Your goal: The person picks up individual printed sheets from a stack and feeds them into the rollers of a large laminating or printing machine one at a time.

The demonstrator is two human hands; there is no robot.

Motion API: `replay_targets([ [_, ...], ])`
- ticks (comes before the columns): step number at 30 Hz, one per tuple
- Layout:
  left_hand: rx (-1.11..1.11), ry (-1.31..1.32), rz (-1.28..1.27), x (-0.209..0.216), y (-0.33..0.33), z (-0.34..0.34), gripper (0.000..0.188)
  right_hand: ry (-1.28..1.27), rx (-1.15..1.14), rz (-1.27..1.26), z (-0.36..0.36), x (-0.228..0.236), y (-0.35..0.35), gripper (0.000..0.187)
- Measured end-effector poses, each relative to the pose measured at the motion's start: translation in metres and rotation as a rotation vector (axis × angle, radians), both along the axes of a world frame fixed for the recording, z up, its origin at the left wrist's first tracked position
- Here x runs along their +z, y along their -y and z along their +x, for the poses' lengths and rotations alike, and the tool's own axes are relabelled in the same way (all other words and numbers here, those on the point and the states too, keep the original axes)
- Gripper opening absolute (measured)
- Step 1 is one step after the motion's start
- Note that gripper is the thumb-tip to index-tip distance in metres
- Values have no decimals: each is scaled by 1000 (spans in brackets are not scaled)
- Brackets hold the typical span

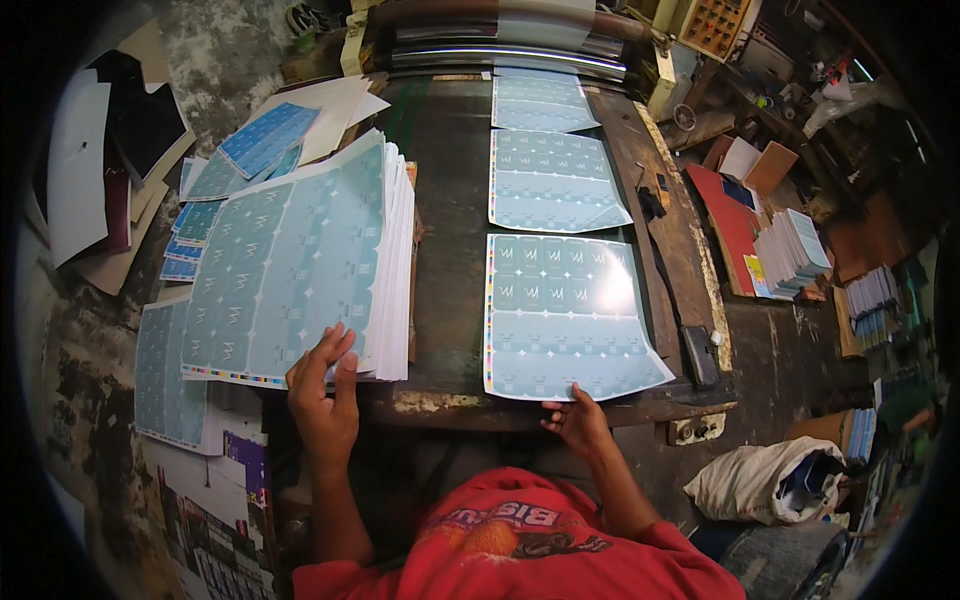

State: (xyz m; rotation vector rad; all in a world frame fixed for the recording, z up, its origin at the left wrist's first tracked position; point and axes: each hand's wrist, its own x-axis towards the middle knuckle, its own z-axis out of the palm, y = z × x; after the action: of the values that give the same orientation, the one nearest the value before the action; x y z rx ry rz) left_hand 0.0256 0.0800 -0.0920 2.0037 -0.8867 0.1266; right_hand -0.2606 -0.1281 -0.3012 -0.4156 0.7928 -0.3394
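A light blue-green printed sheet (555, 335) lies on the machine's dark bed, its lower right corner curling up. My right hand (580, 422) grips the sheet's near edge, a fingertip on top and the other fingers curled below. To the left stands a thick stack of printed sheets (290, 265) in the same colour. My left hand (325, 395) is at the stack's near right corner, its bent fingers resting over the edge of the top sheet and slightly apart. Two more printed sheets (553, 178) lie in line behind the first, the farthest reaching the rollers.
Steel rollers (510, 60) cross the far end of the dark bed (440, 200). Loose blue sheets (270, 138) and boards lie beyond the stack; another sheet pile (165, 370) sits at its left. A black box-like object (699, 355) is at the bed's right edge. A white sack (765, 480) stands lower right.
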Motion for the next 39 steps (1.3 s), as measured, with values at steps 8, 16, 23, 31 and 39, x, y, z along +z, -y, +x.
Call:
replay_targets([
  [8,-172,103,179,16,-7,1,32,16,-101,-45,21,5,23,52],
  [16,-93,-234,-148,-16,-15,14,33,50,-255,-96,44,-3,34,48],
  [23,-172,-173,-269,-4,-14,1,43,140,-221,-141,36,24,29,62],
  [31,-810,204,281,23,13,-54,21,484,165,-290,21,106,3,51],
  [39,-574,386,409,41,6,-23,86,14,88,-129,-22,-2,-16,40],
])
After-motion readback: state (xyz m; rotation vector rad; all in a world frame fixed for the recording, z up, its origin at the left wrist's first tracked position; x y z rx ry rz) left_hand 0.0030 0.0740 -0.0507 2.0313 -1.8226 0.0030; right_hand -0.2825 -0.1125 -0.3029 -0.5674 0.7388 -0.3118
